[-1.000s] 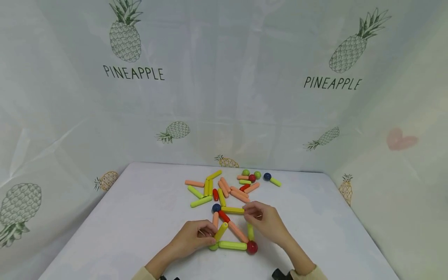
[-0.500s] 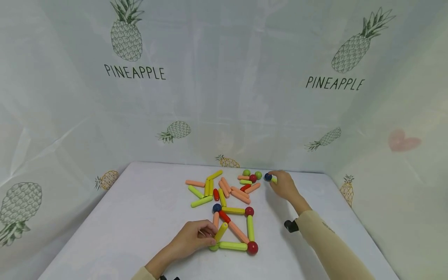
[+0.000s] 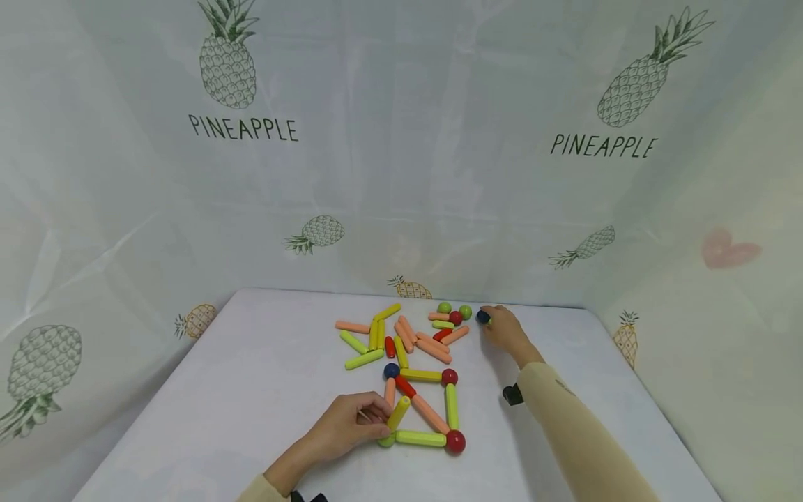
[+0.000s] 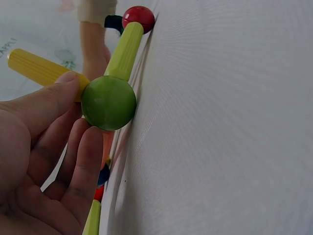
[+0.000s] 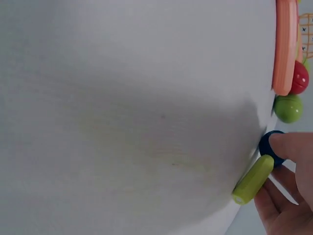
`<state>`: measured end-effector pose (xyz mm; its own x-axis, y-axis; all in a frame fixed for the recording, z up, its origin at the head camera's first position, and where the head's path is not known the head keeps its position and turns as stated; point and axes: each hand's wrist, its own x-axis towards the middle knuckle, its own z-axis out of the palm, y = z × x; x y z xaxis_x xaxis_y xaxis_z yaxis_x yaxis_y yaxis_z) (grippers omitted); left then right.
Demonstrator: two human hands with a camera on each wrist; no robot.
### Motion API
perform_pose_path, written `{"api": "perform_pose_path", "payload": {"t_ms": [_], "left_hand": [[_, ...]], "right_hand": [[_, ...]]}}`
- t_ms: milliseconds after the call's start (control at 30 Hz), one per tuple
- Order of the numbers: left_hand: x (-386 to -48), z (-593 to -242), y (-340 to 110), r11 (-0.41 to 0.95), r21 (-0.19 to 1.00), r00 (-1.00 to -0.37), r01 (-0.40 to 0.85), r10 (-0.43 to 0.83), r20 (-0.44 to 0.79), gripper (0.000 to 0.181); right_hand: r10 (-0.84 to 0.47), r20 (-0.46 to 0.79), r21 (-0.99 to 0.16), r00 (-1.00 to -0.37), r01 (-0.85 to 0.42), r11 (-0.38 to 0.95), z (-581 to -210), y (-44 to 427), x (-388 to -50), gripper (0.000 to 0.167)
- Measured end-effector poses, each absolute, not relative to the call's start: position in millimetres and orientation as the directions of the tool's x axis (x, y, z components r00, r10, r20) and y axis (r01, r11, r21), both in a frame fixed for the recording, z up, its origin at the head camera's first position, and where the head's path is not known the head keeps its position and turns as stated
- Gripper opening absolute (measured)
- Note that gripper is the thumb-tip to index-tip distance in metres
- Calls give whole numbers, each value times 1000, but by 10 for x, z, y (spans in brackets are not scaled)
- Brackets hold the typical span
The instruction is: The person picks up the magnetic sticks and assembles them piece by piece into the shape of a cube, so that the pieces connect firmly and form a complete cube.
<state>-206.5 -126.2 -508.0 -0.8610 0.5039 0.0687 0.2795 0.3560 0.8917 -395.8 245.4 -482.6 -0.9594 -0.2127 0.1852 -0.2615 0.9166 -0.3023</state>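
Note:
My left hand (image 3: 345, 427) pinches a yellow stick (image 3: 399, 413) that tilts up from a green ball (image 4: 108, 103) at the near left corner of a frame of sticks and balls. A green stick (image 3: 422, 438) joins that corner to a red ball (image 3: 455, 442); a salmon and red diagonal (image 3: 430, 413) runs to a blue ball (image 3: 392, 370). Another red ball (image 3: 449, 377) sits at the far right corner. At the back, my right hand (image 3: 507, 330) grips a second blue ball (image 5: 272, 147), with a short green stick (image 5: 253, 180) against it.
Loose yellow (image 3: 380, 335), salmon (image 3: 433, 350) and green sticks (image 3: 364, 360) lie behind the frame. Near the table's back edge are two green balls (image 3: 465, 312) and a red ball (image 3: 455, 318). A patterned curtain (image 3: 401, 174) hangs behind the table.
My right hand has left the frame's far right corner, where a red ball now shows, and reached back to the blue ball. My left hand has stayed on the yellow stick.

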Motion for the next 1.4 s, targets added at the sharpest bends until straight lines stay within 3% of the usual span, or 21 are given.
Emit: {"api": "perform_pose_path", "payload": {"t_ms": [300,1100,1400], "left_hand": [[-2072,-5091,-1265,345,896,-858,279,509,72,20],[-2058,-5085,-1258,333,907,-863,256,501,60,20],[-2057,-5086,-1262,335,906,-863,258,501,60,20]], "right_hand": [[-121,192,-348,-974,-183,919,-4903,2469,-3940,38],[-131,111,-296,-985,-159,942,-4891,2415,-3922,39],[-197,142,-248,-970,-227,942,-4880,2413,-3912,38]]}}
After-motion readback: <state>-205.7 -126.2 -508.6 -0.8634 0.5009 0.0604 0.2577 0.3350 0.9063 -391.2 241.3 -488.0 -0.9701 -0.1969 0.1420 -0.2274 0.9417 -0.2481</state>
